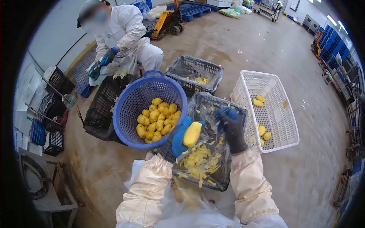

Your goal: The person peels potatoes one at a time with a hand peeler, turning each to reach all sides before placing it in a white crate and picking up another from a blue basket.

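Observation:
In a blue-coated glove, my left hand [176, 143] is closed around a peeled yellow potato [192, 133]. My right hand [232, 132], in a dark blue glove, hovers just right of the potato, apart from it. Its fingers look curled but are slightly blurred, and whatever they hold cannot be made out. Beneath both hands sits a dark crate lined with plastic film [224, 102], with yellow peelings [199, 161] heaped in it. To the left, a round blue basket [121, 123] holds many yellow potatoes [159, 119].
On the right stands a white crate [291, 121] with several potatoes [261, 131]. Behind the peelings crate is another lined crate [180, 68]. A co-worker [127, 38] in white sits back left, gloved hands together. A yellow pallet jack [167, 22] stands farther back.

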`<state>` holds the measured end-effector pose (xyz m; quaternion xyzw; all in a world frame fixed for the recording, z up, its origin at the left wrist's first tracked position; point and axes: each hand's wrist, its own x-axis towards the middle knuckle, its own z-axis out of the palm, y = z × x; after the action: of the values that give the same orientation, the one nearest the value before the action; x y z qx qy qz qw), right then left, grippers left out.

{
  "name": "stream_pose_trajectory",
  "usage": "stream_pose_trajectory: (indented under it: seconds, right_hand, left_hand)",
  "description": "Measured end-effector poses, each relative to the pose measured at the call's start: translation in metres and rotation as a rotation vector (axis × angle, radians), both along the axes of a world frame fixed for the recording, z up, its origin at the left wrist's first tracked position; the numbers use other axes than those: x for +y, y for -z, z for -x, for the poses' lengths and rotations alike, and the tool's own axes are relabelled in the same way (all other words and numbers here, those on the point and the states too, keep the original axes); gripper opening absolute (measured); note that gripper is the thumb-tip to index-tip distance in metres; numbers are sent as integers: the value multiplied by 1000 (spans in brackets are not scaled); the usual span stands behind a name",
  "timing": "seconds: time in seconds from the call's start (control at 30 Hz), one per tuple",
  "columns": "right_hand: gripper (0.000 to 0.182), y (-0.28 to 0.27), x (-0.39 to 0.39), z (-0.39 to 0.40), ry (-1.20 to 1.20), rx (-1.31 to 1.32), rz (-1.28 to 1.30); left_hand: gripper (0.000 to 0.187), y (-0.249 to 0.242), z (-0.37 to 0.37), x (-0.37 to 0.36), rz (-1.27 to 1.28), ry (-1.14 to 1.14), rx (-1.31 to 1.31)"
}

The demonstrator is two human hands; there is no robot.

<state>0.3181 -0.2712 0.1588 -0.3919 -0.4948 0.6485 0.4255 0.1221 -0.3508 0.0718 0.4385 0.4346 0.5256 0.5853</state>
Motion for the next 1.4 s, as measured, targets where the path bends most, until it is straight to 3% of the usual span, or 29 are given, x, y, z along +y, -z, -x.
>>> stream_pose_trajectory:
  seconds: [0.07, 0.17, 0.2, 0.23, 0.3, 0.33, 0.37, 0.4, 0.43, 0.5, 0.53, 0.6, 0.63, 0.7, 0.8, 0.83, 0.9, 0.93, 0.97, 1.0, 1.03, 1.13, 1.17, 1.2, 1.23, 1.27, 1.3, 1.33, 1.4]
  right_hand:
    - [16, 11, -13, 9, -294, -25, 47]
    - [17, 18, -13, 16, -145, -140, 34]
    - [14, 19, 3, 17, 39, -125, -308]
    - [14, 20, 4, 13, 36, -123, -310]
    - [14, 13, -1, 4, -52, 26, 19]
    - [14, 12, -13, 11, -244, -136, 26]
    - [15, 25, -20, 18, -286, -256, -227]
    - [15, 39, -8, 19, -150, -191, -225]
    - [14, 43, 4, 16, -18, -130, -218]
    - [14, 36, 23, -6, 67, -77, -171]
    - [14, 28, 26, -10, 160, -20, -128]
    - [16, 16, 11, -5, 73, 44, -33]
    - [19, 13, 5, -1, -12, 110, 66]
    - [20, 12, 5, -1, -22, 96, 69]
    - [22, 11, 1, -2, -30, 99, -10]
    - [21, 13, -7, 3, -153, 74, 50]
    - [20, 19, -11, 10, -270, 48, 112]
    - [19, 29, -9, 14, -215, -49, -19]
    - [17, 37, -6, 15, -162, -147, -149]
    - [16, 32, 5, 15, 26, -77, -174]
    - [16, 27, 5, 10, 20, -75, -175]
    - [16, 20, -11, 12, -137, -14, 58]
    - [14, 19, -23, 18, -309, -214, -52]
    - [14, 25, -16, 18, -189, -216, -188]
    - [14, 32, -7, 17, -68, -218, -320]
    - [14, 34, 6, 6, -72, -221, -316]
    - [16, 34, 23, -8, 98, -120, -257]
    - [17, 30, 30, -13, 270, -16, -197]
    - [17, 23, 19, -8, 179, 20, -145]
  left_hand:
    - [53, 1, -2, -1, -1, -22, -1]
    - [53, -9, -10, -9, 110, -22, -200]
    - [51, -8, -11, -16, -186, -88, 179]
    - [49, -8, -11, -20, -483, -150, 562]
    - [48, -6, -16, -14, -519, -226, 419]
    - [48, -1, -12, -11, -204, -147, 144]
    - [48, 7, -8, -7, 113, -65, -128]
    - [48, 44, -10, 1, 224, -146, -419]
    - [48, 20, -12, -4, 231, -146, -419]
    - [49, -27, -13, -14, 122, -2, -193]
    - [49, -26, -12, -14, 119, -3, -190]
    - [55, -19, -13, -12, -568, -292, 596]
    - [55, -13, -8, -8, -569, -292, 597]
    - [49, -7, 3, 1, 129, -36, -235]
    - [61, -12, 2, -2, 120, 0, -421]
    - [61, -19, 3, -5, 118, -2, -420]
    - [72, -32, 5, -13, -626, -47, 577]
    - [72, -17, 7, -16, -626, -41, 575]
    - [70, 9, 9, -19, -479, -25, 451]
    - [68, 9, 8, -21, -332, -15, 329]
    - [68, 10, 5, -22, -331, -20, 331]
    - [54, 3, -1, -11, -387, -80, 135]
    - [49, 3, 1, -5, -138, 1, -95]
    - [49, 3, 3, 0, 117, 83, -320]
    - [49, -3, 1, 0, 121, 85, -320]
    - [53, -9, -4, -1, 246, 104, -549]
    - [58, -18, -6, -1, 366, 120, -775]
    - [59, -26, -5, -1, 379, 35, -742]
    - [56, -16, -3, 2, 359, 9, -793]
